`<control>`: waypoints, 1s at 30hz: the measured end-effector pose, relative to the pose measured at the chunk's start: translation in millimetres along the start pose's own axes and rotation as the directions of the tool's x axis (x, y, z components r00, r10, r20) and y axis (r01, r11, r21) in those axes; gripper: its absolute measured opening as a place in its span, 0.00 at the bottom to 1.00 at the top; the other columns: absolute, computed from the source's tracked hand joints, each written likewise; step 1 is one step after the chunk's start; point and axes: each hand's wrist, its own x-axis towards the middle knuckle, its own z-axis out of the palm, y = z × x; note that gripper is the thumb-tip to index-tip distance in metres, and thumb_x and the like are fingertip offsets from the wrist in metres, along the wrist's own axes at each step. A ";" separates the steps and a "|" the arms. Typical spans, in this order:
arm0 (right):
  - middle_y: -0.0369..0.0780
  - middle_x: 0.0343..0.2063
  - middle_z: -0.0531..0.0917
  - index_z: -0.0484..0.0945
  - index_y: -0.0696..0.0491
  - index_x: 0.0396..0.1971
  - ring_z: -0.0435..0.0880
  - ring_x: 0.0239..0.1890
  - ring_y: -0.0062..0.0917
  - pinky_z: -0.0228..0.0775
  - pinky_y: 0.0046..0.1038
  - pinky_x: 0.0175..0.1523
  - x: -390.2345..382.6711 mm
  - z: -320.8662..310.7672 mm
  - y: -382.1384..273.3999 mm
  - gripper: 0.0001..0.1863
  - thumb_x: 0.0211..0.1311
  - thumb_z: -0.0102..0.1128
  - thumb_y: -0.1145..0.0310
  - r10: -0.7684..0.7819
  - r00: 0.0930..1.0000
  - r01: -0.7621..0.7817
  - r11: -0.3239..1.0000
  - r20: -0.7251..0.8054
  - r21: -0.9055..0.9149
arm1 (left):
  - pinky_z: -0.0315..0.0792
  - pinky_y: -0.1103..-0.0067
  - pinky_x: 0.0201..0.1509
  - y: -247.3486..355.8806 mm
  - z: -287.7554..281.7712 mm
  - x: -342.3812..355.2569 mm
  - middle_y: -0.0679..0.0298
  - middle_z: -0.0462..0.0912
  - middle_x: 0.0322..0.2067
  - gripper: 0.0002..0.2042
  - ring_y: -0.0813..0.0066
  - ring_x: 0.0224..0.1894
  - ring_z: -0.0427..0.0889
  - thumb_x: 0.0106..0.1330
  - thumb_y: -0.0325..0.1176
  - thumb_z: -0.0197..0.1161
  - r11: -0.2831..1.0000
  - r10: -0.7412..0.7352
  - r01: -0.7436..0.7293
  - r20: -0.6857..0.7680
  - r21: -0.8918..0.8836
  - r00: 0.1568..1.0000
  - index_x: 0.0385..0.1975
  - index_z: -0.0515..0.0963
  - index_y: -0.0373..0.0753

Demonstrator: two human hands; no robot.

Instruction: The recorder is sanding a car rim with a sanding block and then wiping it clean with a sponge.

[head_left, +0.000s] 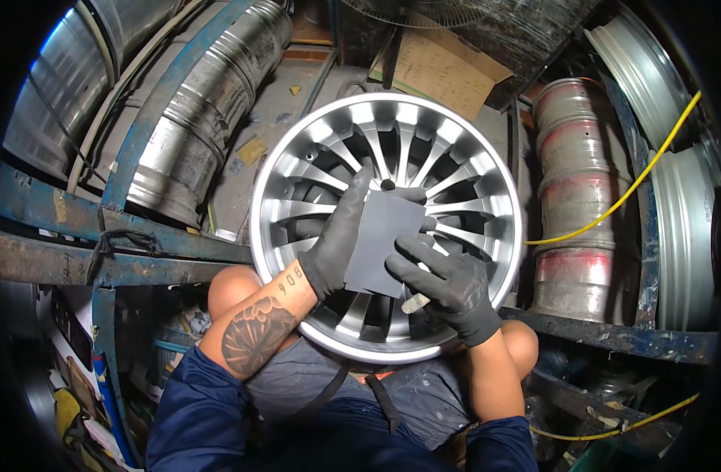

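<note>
A dark grey rectangular sheet, which looks like sandpaper [384,240], lies over the middle of a silver multi-spoke wheel rim [388,352]. My left hand [335,240], in a black glove, grips the sheet from its left side, thumb pointing up along the edge and fingers passing behind it. My right hand [455,291], also gloved in black, has its fingertips at the sheet's lower right edge. From under those curled fingers pokes a small pale stub [415,303]; its kind cannot be made out. The rim rests on my lap, between my knees.
Stacked metal rims stand at the left [183,141] and right [577,197], held by blue metal frames [171,244]. A yellow hose [628,208] runs along the right side. Beyond the wheel are a cardboard sheet [439,71] and a fan [415,12].
</note>
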 end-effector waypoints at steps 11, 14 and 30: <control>0.35 0.50 0.86 0.88 0.39 0.43 0.87 0.42 0.35 0.81 0.30 0.39 -3.1 -11.8 -1.3 0.23 0.41 0.73 0.71 0.064 0.992 -0.071 0.995 0.106 0.068 | 0.81 0.70 0.54 -2.3 2.6 -1.7 0.47 0.80 0.52 0.45 0.62 0.50 0.84 0.70 0.74 0.35 1.000 -0.022 0.023 0.045 -0.020 0.999 0.68 0.64 0.36; 0.35 0.48 0.87 0.88 0.40 0.45 0.87 0.42 0.37 0.81 0.30 0.41 -4.5 -12.2 -1.4 0.24 0.41 0.73 0.71 0.071 0.989 -0.082 0.994 0.128 0.078 | 0.81 0.71 0.53 -3.6 -1.8 -0.4 0.48 0.81 0.50 0.46 0.64 0.50 0.84 0.69 0.75 0.34 0.997 -0.052 0.056 0.077 -0.047 0.996 0.68 0.64 0.35; 0.45 0.41 0.88 0.85 0.50 0.51 0.89 0.39 0.34 0.79 0.30 0.44 4.6 2.3 -6.7 0.19 0.59 0.71 0.67 0.510 0.858 -0.455 0.809 -0.059 0.372 | 0.79 0.74 0.55 -20.6 6.6 -1.4 0.56 0.82 0.50 0.52 0.70 0.49 0.83 0.66 0.78 0.28 0.995 -0.081 0.080 0.031 0.054 0.996 0.71 0.60 0.32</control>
